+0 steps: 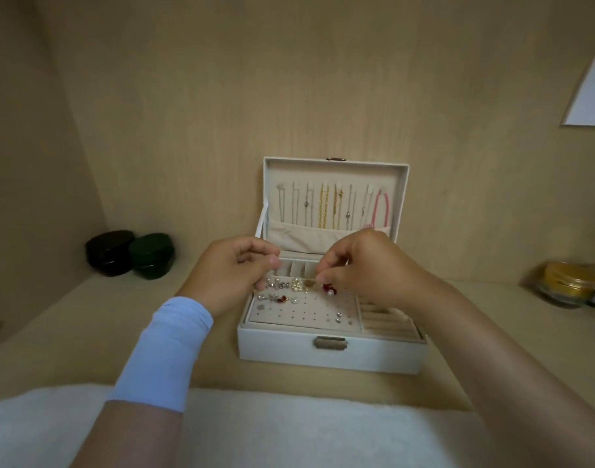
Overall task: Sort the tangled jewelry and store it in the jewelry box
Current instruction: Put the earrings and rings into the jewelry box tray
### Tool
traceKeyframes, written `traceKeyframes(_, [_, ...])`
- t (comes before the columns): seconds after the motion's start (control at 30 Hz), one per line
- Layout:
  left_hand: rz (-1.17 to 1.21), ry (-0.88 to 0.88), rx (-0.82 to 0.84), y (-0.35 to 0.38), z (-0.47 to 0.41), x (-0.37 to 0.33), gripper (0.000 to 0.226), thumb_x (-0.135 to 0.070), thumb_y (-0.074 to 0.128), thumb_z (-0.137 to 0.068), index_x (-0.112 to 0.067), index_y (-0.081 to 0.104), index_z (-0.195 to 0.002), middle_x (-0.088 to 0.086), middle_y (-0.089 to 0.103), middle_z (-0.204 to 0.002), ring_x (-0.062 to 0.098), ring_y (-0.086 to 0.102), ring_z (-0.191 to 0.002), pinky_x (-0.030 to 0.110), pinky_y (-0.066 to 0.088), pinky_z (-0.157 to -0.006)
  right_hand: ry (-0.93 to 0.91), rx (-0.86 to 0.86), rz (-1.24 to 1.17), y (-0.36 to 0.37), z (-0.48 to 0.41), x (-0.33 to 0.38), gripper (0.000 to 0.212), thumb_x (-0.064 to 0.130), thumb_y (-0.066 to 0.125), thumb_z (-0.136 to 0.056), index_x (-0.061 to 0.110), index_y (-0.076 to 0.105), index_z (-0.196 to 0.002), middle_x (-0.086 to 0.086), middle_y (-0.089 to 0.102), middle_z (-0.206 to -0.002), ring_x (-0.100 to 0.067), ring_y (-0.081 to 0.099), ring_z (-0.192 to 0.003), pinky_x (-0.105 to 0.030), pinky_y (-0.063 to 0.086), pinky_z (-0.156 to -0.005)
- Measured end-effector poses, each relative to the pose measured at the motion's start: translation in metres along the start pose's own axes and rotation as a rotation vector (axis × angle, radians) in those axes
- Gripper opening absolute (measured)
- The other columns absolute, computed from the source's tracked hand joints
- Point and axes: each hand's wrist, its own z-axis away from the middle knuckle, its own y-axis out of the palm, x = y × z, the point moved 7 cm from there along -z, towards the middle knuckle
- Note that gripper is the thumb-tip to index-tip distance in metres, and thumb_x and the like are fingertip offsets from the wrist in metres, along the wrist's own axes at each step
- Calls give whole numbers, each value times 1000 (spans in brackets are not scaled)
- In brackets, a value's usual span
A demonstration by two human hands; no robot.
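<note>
Nearest me, at 6 o'clock, a white cloth (289,430) lies along the shelf edge. My left forearm crosses it, wearing a pale blue band (164,349) below the wrist. Beyond the cloth, at centre, stands the white jewelry box (384,358), open, its lid (333,168) upright against the back panel and its latch (330,342) facing me. Chains (323,206) hang in a row inside the lid, with a pink one (380,206) at the 3 o'clock end. Both hands hover over the tray, near each other but not touching. My right hand (363,268) pinches a small gold piece (309,283) at thumb and fingertip, just above the earring board (306,314). My left hand (232,275) has its fingers curled and its thumb pressed to the forefinger; I cannot tell whether it holds anything. Earrings (282,292) sit in rows at the board's 10 o'clock corner, a red and pearl one (330,291) just under my right fingertips, and a few studs (338,317) toward 4 o'clock. Ring rolls (384,324) fill the tray's 3 o'clock side. At 9 o'clock, a black jar (110,253) and a green jar (152,255) stand touching. At 3 o'clock stands a glass jar with a gold lid (566,282); a paper sheet (590,92) hangs at 2 o'clock.
</note>
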Motion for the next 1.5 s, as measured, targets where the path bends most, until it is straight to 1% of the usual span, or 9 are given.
traceKeyframes(0.17, [19,25,3,4,-1,5,8,-8,69,-89,-15,73,-91,14,73,-94,9,57,-50,23,54,-61,-124,7,375,25,3,12,10,40,77,-84,30,74,-83,16,67,-86,-2,60,-82,-34,53,-77])
traceKeyframes(0.3, [26,40,5,4,-3,7,8,-12,69,-89,-19,74,-91,10,73,-94,10,59,-52,37,58,-70,-170,-14,459,30,4,15,10,42,74,-86,33,74,-90,14,63,-96,-7,60,-90,-33,51,-78])
traceKeyframes(0.57, [48,54,15,3,-3,11,10,-15,69,-90,-22,75,-93,2,75,-92,10,59,-55,33,57,-71,-221,-53,535,34,9,23,9,38,69,-88,33,76,-89,16,64,-92,-5,60,-85,-31,52,-74])
traceKeyframes(0.73, [141,36,112,9,0,12,18,-10,68,-91,-26,76,-93,1,77,-93,12,61,-63,28,55,-70,-188,78,458,33,9,18,14,38,64,-89,31,76,-85,16,67,-86,-4,61,-81,-36,54,-75])
traceKeyframes(0.87, [228,-19,169,14,-1,13,26,0,71,-86,-20,72,-103,1,77,-96,16,66,-76,25,57,-72,-173,-65,161,17,5,16,6,26,70,-91,31,74,-90,18,66,-86,5,58,-70,-19,47,-68])
traceKeyframes(1.0, [263,8,173,15,0,9,37,7,73,-81,-16,68,-110,6,77,-97,24,68,-83,26,56,-69,-212,-111,-123,14,2,19,32,8,79,-83,33,70,-99,12,68,-89,-4,51,-54,-18,47,-61])
traceKeyframes(1.23, [257,27,181,15,3,1,41,7,73,-81,-13,66,-116,8,77,-88,14,67,-67,26,57,-68,-319,-137,-58,15,7,29,30,12,81,-82,28,77,-107,11,65,-86,0,54,-63,-11,39,-64])
traceKeyframes(1.4, [215,31,171,15,6,-7,35,-8,73,-85,-17,65,-119,7,78,-90,18,65,-62,34,61,-75,-363,-200,-95,6,6,30,20,17,80,-83,26,80,-102,8,68,-87,-10,58,-65,-19,46,-64])
traceKeyframes(1.5, [180,20,142,12,4,-13,24,-17,74,-85,-16,69,-109,6,77,-89,17,64,-63,26,57,-64,-380,-230,-148,-2,6,33,18,17,79,-84,26,80,-100,9,69,-86,-15,61,-68,-19,48,-64])
